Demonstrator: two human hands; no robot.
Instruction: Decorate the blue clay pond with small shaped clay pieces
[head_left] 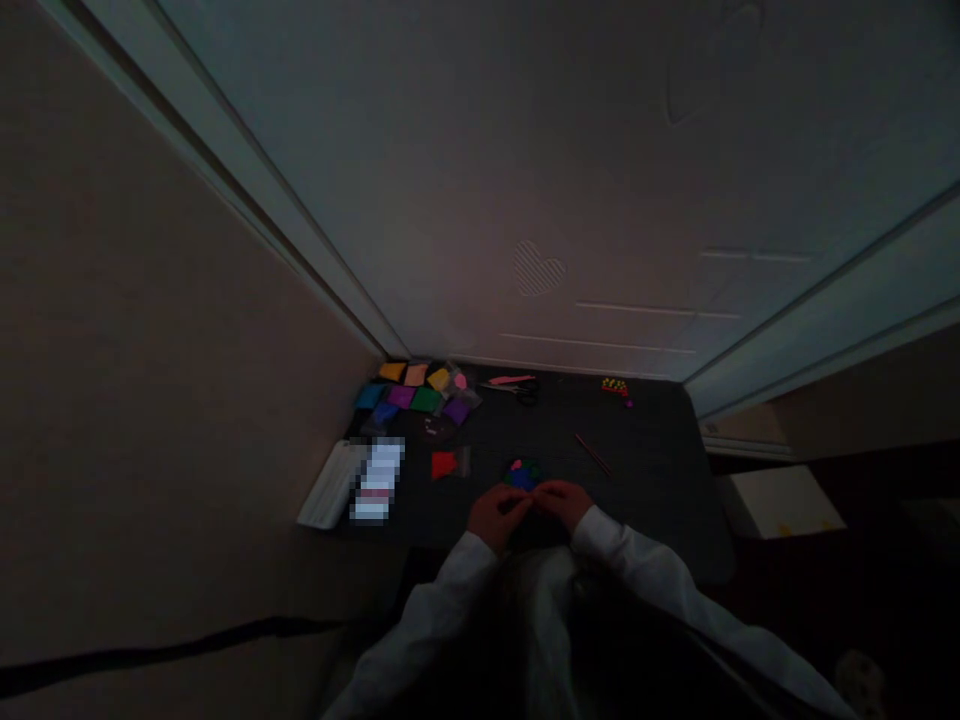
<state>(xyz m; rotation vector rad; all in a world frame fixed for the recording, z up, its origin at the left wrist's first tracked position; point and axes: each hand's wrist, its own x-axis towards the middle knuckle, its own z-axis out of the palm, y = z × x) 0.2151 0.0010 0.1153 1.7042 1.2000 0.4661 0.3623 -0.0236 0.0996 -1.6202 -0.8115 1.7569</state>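
- Lower centre: left hand (498, 513) and right hand (562, 502), forearms angled inward, fingers curled, tips meeting; too dark to tell whether closed fully or pinching anything.
- Apparently fine fingertip work in hand, calling for a light, steady touch.
- Just beyond: multicoloured round piece (521, 474) on the dark counter (652, 480).
- Farther, left of centre: red packet (444, 464); right, thin stick (593, 454).
- Farthest: scissors (517, 390).

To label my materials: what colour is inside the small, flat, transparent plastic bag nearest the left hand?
Red; the plastic bag shows in the head view.
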